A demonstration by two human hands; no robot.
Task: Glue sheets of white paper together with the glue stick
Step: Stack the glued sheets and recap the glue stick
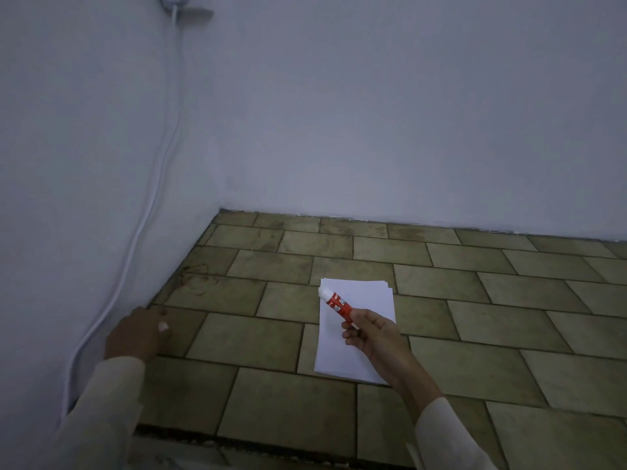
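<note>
left hand (pixel 137 334) pinching white cap (pixel 164 326), right hand (pixel 368 334) gripping glue stick (pixel 336 305)

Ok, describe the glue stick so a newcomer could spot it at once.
On the tiled floor by the white wall lies a stack of white paper. The right hand holds the glue stick over it. It is the only red thing: a red tube with a white end, unlike the small white piece in the left hand.

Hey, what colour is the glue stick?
The glue stick is red with a white end, head view.
</note>
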